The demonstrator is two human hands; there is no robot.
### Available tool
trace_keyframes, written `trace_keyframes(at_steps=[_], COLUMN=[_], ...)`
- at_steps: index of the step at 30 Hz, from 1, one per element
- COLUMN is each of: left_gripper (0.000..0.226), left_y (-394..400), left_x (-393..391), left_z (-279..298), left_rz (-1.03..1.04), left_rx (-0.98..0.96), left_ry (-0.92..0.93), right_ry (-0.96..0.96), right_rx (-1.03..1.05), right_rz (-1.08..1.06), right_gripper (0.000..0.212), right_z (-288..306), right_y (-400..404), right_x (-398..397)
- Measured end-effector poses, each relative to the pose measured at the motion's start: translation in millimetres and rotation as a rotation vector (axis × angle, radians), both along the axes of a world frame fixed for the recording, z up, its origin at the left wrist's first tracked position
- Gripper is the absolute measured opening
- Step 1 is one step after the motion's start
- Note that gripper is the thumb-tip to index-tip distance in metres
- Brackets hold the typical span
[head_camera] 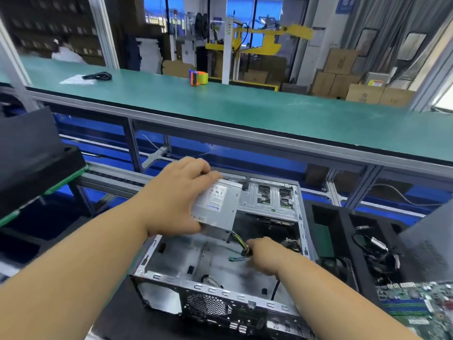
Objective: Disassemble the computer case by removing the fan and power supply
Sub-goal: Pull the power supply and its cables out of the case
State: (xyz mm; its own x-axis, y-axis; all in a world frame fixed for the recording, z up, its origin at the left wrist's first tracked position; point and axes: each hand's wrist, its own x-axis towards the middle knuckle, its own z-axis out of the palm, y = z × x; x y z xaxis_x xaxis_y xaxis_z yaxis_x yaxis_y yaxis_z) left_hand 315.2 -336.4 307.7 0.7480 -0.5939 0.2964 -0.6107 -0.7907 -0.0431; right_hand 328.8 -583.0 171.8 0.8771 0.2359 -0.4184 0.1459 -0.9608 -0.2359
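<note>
The open grey computer case (186, 288) lies on its side in front of me, its interior mostly bare. My left hand (176, 200) grips the silver power supply (220, 207) by its left side and holds it tilted above the case's far left corner. A bundle of yellow and black cables (239, 238) hangs from the supply's lower end. My right hand (264, 253) is inside the case and holds that cable bundle at its connector end. A green lever (236, 258) lies on the case floor by the right hand.
A black foam tray (340, 231) to the right holds a black fan (335, 266) and loose cables (377, 253). A green motherboard (421, 307) lies at the lower right. Black foam blocks (31, 153) sit at left. A green conveyor shelf (245, 111) runs behind, with a tape dispenser (198, 77).
</note>
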Motion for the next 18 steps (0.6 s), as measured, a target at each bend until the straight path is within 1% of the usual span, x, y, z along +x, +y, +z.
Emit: trace_keyframes(at_steps=[3,5,7,10,14,18], left_gripper=[0.098,0.097,0.096,0.097,0.099,0.104], left_y=[9,16,22,33,44,48], left_x=[-6,-10,-13,-18,-24,-26], left_z=[9,14,19,26,30,31], left_rz=[0.034,0.045,0.075,0.132,0.195,0.253], left_rx=[-0.058,-0.078,-0.085,-0.125,-0.233,-0.348], left_ry=[-0.027,-0.090,-0.153,-0.221,-0.271,-0.249], right_ry=[-0.029,-0.007,0.048,0.022,-0.002,-0.085], right_rx=[0.097,0.276,0.491,0.697,0.908,1.064], right_rz=[-0.068,-0.102,-0.140,-0.198,-0.319,-0.423], right_gripper=[0.010,0.006,0.008,0.012,0.012,0.013], right_z=[-1,0,6,14,20,30], right_y=[3,7,15,31,48,51], right_x=[3,4,3,7,14,21])
